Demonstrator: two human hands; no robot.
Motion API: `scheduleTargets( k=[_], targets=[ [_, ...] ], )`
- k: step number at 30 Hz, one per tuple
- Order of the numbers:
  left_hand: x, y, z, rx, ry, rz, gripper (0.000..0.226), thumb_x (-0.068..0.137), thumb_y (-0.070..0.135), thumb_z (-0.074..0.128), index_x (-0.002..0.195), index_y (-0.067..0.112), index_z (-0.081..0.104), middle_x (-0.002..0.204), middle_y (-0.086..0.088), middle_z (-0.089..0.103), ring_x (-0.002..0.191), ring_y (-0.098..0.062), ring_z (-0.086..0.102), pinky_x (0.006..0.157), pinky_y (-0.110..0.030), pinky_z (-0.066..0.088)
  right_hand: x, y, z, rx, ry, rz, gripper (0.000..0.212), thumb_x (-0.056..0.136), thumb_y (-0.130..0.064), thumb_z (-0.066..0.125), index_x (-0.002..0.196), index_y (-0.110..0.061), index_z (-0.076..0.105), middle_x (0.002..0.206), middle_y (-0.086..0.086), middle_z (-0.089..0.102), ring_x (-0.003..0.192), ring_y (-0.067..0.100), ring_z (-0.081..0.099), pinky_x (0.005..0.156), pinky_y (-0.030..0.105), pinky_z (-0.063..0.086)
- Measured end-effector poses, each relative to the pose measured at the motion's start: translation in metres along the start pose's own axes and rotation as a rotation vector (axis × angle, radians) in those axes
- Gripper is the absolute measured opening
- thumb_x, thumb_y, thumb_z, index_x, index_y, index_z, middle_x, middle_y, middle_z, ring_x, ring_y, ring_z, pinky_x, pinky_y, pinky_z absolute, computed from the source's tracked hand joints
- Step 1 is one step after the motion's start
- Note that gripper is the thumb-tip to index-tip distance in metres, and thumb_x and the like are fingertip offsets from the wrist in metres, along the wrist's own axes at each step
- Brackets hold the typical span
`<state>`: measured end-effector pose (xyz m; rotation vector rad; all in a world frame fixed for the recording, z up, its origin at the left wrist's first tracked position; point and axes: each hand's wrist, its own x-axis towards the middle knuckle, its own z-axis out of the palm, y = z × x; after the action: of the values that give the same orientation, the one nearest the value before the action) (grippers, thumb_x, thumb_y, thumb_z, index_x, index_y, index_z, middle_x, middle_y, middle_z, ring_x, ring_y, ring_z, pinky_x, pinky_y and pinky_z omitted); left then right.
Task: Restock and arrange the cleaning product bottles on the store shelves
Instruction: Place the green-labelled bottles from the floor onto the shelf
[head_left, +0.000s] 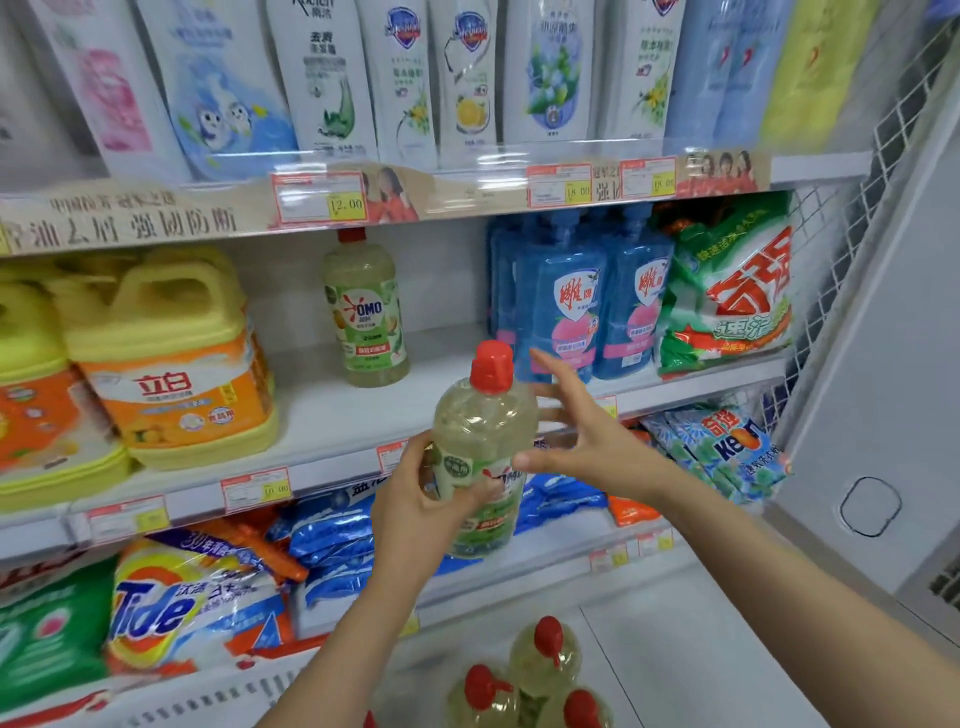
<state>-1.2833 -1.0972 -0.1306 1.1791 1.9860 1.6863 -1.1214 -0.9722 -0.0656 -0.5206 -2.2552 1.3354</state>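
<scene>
Left hand (415, 499): grips the red-capped bottle (480, 447) upright, fingers wrapped round its label.
Right hand (582, 431): released, fingers spread just beside it.

Clear glossy plastic on the bottle (483, 431), smooth red plastic on its cap (491, 366). Shiny crinkled film on the detergent bags (171, 608). Matt white finish on the shelf (332, 415).

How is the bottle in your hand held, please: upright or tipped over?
Upright: the held bottle has its red cap uppermost, with the left hand gripping its lower body.
</scene>
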Motion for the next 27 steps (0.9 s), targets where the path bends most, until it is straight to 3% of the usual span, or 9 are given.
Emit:
scheduleTargets(
  k=[4,7,9,12,16,18,21,25,27],
  targets=[
    [0.007,0.016,-0.01,-0.014,-0.046,0.047,0.065,0.051,0.068,0.077,0.112,0.051,0.06,0.101,0.028,0.069,0.095,0.005,0.064,0.086,-0.04,0.056,0.014,0.02,0.02,0.057,0.097,-0.055,0.084,0.072,-0.028,0.088,0.14,-0.033,0.04,0.128,-0.008,0.062,0.119,0.013,0.06,0.102,0.041,0.051],
    [0.02,0.028,-0.017,0.023,-0.088,0.13,0.06,0.058,0.062,0.076,0.114,0.062,0.053,0.105,0.03,0.068,0.098,0.006,0.063,0.089,-0.04,0.055,0.025,0.022,0.023,0.128,0.236,-0.108,0.074,0.068,-0.02,0.089,0.131,-0.023,0.051,0.12,-0.003,0.068,0.114,0.014,0.063,0.098,0.032,0.05],
    [0.036,0.033,-0.022,0.055,-0.128,0.192,0.071,0.065,0.06,0.077,0.129,0.058,0.046,0.12,0.027,0.063,0.111,0.007,0.058,0.096,-0.037,0.052,0.033,0.021,0.029,0.184,0.34,-0.148,0.074,0.068,-0.017,0.089,0.131,-0.019,0.05,0.121,-0.001,0.066,0.115,0.014,0.062,0.097,0.029,0.051],
    [0.059,0.023,-0.032,0.312,-0.094,0.262,0.086,0.08,0.064,0.066,0.152,0.039,0.026,0.153,0.012,0.038,0.138,-0.006,0.037,0.11,-0.037,0.038,0.049,0.016,0.039,0.293,0.515,-0.187,0.074,0.065,-0.021,0.086,0.128,-0.022,0.049,0.121,-0.004,0.064,0.114,0.01,0.061,0.095,0.023,0.051],
    [0.079,-0.018,-0.051,0.82,-0.145,0.246,0.094,0.081,0.078,0.028,0.156,0.024,0.016,0.164,-0.002,0.015,0.151,-0.023,0.01,0.124,-0.046,0.007,0.08,0.014,0.04,0.409,0.633,-0.199,0.074,0.07,-0.024,0.082,0.131,-0.022,0.042,0.128,-0.003,0.058,0.117,0.007,0.058,0.097,0.02,0.049],
    [0.085,-0.036,-0.055,0.986,-0.231,0.159,0.089,0.086,0.076,0.026,0.157,0.026,0.006,0.165,-0.002,-0.002,0.152,-0.025,-0.005,0.121,-0.045,-0.008,0.099,0.021,0.041,0.417,0.673,-0.174,0.077,0.071,-0.026,0.083,0.135,-0.019,0.04,0.13,-0.001,0.057,0.118,0.007,0.058,0.099,0.025,0.05],
    [0.094,-0.048,-0.056,0.965,-0.245,0.111,0.079,0.095,0.064,0.034,0.157,0.025,0.004,0.165,-0.003,-0.007,0.152,-0.024,-0.009,0.122,-0.043,-0.008,0.127,0.034,0.044,0.396,0.697,-0.128,0.074,0.074,-0.023,0.085,0.134,-0.016,0.042,0.128,0.001,0.058,0.114,0.006,0.06,0.099,0.029,0.051],
    [0.116,-0.052,-0.062,0.826,-0.164,0.084,0.078,0.096,0.059,0.04,0.157,0.02,0.01,0.165,-0.004,0.001,0.152,-0.021,-0.003,0.122,-0.035,-0.001,0.164,0.039,0.04,0.315,0.703,-0.129,0.07,0.075,-0.018,0.085,0.132,-0.012,0.043,0.118,-0.003,0.061,0.101,-0.002,0.062,0.09,0.021,0.053],
    [0.131,-0.054,-0.065,0.753,-0.111,0.049,0.08,0.096,0.056,0.046,0.157,0.016,0.013,0.165,-0.006,0.009,0.152,-0.022,0.005,0.122,-0.034,0.008,0.187,0.039,0.035,0.228,0.675,-0.11,0.071,0.074,-0.023,0.086,0.13,-0.014,0.044,0.116,-0.005,0.062,0.102,0.002,0.063,0.091,0.027,0.054]
  ],
)
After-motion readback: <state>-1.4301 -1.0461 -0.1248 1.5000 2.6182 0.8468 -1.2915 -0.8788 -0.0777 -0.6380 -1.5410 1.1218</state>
